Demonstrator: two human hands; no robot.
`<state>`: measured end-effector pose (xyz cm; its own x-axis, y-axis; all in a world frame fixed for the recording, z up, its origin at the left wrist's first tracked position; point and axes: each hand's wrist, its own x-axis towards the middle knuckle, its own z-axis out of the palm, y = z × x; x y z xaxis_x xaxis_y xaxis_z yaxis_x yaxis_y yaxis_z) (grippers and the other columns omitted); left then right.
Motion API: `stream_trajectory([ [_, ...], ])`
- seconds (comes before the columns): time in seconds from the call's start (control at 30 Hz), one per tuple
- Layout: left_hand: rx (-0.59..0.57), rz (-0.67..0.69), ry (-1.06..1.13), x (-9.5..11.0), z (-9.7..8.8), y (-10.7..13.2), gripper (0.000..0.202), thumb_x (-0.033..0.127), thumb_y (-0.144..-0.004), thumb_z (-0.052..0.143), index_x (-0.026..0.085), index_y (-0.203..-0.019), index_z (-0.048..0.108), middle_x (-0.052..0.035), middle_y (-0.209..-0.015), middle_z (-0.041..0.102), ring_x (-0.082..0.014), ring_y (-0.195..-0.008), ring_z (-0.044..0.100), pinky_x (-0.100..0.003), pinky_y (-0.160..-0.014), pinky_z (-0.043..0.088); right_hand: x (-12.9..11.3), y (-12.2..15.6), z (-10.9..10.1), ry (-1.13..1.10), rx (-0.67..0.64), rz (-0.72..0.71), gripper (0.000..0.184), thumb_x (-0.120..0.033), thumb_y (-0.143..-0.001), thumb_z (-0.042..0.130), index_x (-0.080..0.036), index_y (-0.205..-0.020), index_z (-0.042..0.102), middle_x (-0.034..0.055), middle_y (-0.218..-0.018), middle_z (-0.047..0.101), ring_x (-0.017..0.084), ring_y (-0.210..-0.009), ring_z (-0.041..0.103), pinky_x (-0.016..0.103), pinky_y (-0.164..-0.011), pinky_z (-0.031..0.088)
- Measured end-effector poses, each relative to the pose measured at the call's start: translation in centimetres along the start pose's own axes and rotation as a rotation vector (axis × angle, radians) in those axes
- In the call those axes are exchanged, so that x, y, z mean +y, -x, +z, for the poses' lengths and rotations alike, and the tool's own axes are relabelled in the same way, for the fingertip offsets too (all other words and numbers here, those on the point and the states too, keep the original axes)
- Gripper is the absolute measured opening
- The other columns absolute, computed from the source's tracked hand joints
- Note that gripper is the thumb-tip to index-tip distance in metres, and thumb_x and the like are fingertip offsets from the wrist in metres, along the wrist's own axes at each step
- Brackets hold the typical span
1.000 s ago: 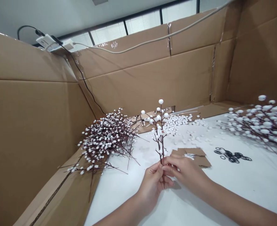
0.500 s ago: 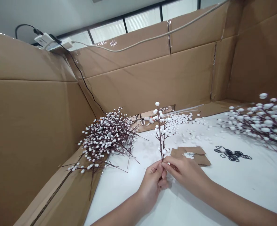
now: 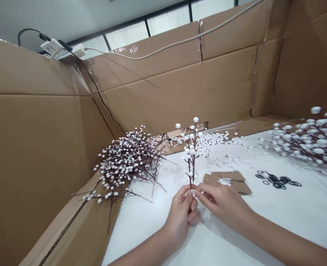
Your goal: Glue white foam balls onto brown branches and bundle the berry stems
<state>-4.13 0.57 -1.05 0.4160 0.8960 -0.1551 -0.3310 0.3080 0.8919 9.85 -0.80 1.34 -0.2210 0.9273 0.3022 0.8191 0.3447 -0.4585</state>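
Left hand (image 3: 181, 218) and right hand (image 3: 221, 206) both pinching base of white berry sprig (image 3: 192, 159), sprig pile (image 3: 127, 162) on left

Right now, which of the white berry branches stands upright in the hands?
The single berry sprig, pinched between left hand and right hand; the large left bunch and right bunch lie untouched.

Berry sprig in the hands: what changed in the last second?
The sprig has tilted between the left hand and right hand, its tip swinging left, then right; neither let go. The sprig pile, loose white balls and black rings stayed put.
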Motion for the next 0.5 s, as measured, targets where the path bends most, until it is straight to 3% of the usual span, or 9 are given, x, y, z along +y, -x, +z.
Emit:
stream_trajectory([
  [0.23, -0.016, -0.008, 0.049, 0.16, -0.48, -0.28, 0.031, 0.044, -0.075, 0.059, 0.018, -0.088, 0.048, 0.0105, -0.05, 0.034, -0.0008, -0.037, 0.018, -0.018, -0.041, 0.014, 0.74, 0.07, -0.42, -0.032, 0.032, -0.005, 0.033, -0.034, -0.088, 0.034, -0.021, -0.064, 0.052, -0.0031, -0.048, 0.048, 0.012, -0.045, 0.044, 0.021, -0.045, 0.024],
  [0.33, -0.022, -0.014, 0.092, 0.1, -0.52, -0.38, 0.03, 0.043, -0.074, 0.06, 0.016, -0.08, 0.049, 0.0103, -0.049, 0.035, -0.0003, -0.036, 0.02, -0.018, -0.042, 0.017, 0.59, 0.33, -0.39, -0.06, 0.006, -0.04, 0.031, -0.032, -0.088, 0.034, -0.022, -0.069, 0.056, -0.0026, -0.052, 0.052, 0.012, -0.048, 0.047, 0.021, -0.046, 0.027],
  [0.5, -0.014, 0.023, 0.129, -0.03, -0.39, -0.38, 0.027, 0.039, -0.076, 0.059, 0.017, -0.071, 0.045, 0.0079, -0.05, 0.041, -0.0024, -0.04, 0.038, -0.017, -0.047, 0.03, 0.16, 0.74, 0.0, -0.109, -0.067, -0.116, 0.015, -0.028, -0.085, 0.041, -0.023, -0.086, 0.055, -0.004, -0.056, 0.058, 0.011, -0.048, 0.052, 0.02, -0.048, 0.031],
])
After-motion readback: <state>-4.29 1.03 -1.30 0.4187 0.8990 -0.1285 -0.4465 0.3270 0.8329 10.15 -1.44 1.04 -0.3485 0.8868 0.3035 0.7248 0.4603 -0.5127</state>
